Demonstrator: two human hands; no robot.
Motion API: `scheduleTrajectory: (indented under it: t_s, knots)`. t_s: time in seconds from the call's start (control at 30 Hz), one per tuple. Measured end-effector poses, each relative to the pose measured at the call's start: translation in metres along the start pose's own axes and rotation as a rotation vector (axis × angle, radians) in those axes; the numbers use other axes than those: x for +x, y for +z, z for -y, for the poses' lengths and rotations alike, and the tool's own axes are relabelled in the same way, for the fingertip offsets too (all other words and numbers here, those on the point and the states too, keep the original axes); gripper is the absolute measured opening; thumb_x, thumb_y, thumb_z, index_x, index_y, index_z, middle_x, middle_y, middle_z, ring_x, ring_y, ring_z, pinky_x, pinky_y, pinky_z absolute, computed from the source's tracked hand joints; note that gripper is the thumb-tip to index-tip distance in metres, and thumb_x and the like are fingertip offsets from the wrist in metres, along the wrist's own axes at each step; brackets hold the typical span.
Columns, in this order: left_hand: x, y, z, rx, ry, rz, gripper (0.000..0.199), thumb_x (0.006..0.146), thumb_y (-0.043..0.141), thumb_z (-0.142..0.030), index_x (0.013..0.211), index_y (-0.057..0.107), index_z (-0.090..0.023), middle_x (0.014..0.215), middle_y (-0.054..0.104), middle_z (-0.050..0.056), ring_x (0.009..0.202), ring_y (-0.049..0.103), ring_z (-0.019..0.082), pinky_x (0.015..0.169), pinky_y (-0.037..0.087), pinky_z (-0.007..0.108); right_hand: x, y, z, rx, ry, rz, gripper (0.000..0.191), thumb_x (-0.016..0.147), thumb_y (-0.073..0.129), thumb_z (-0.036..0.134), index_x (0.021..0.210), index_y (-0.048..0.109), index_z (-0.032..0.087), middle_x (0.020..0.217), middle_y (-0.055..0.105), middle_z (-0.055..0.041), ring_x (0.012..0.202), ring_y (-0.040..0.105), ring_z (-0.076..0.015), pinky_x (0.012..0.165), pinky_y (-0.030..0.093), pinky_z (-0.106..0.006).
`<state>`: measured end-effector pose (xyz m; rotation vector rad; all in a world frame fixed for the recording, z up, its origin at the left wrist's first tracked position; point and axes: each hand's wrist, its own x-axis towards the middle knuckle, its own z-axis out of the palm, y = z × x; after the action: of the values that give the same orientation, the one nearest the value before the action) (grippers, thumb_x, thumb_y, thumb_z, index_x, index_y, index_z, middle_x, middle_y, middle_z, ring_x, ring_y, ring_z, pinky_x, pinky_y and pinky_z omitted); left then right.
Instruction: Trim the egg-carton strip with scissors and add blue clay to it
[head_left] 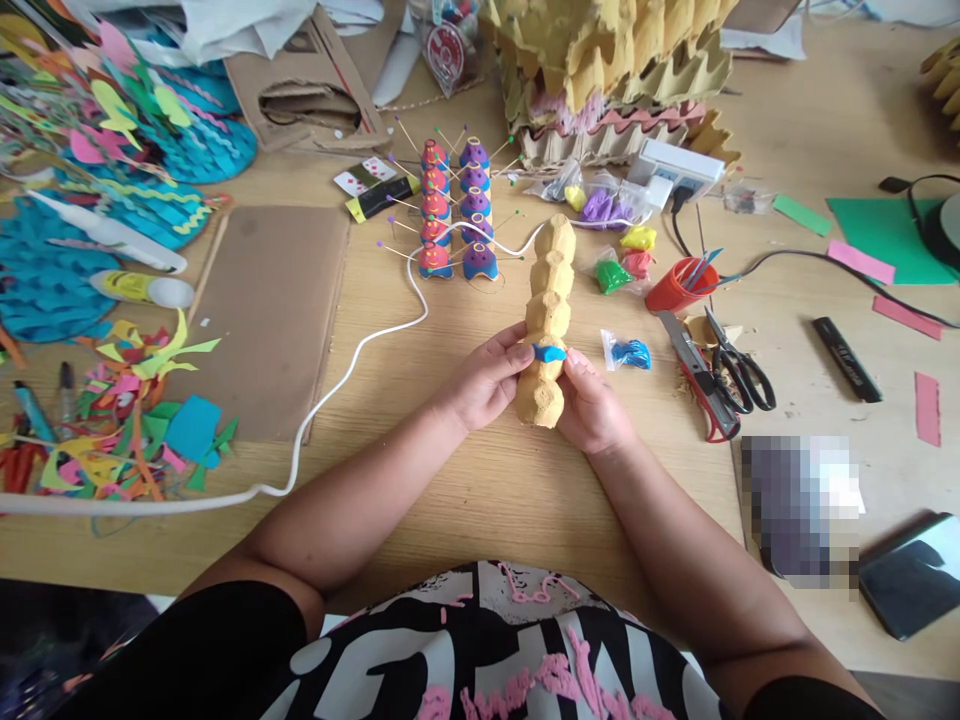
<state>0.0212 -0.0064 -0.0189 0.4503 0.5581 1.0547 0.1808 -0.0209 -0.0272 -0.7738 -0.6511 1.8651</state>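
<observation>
A yellow egg-carton strip (550, 285) with several bumps is held upright between both hands. My left hand (491, 375) grips its left side, thumb against a blue strip of clay (549, 353) that lies across one bump. My right hand (594, 402) holds the lower right side, fingertips at the other end of the clay. Just right of the hands lies a small bag of blue clay (630, 353). Beyond them stand two finished-looking rows of egg-carton figures, one red and blue (434, 232), one purple and blue (478, 230), with pins stuck in them.
Scissors (739, 365) and a box cutter (701, 375) lie at the right near a red cup (679, 285). A white cable (360, 345) crosses the table. Paper scraps (127, 430) and cardboard (266, 320) lie left; stacked egg trays (615, 60) stand behind.
</observation>
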Motion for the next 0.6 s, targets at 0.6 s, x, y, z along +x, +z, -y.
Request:
scheduleTrajectory:
  t_s: [0.6]
  knots:
    - [-0.0013,0.0013,0.0043,0.044,0.033,-0.034,0.064,0.069,0.105,-0.035,0.123,0.074,-0.021,0.103,0.083,0.002,0.091,0.079,0.016,0.085,0.062,0.027,-0.0008,0.0005,-0.0020,-0.010,-0.008,-0.081,0.033,0.089,0.087,0.057,0.089,0.072,0.027,0.086,0.079,0.0005,0.076,0.072,-0.0175,0.076,0.064,-0.033]
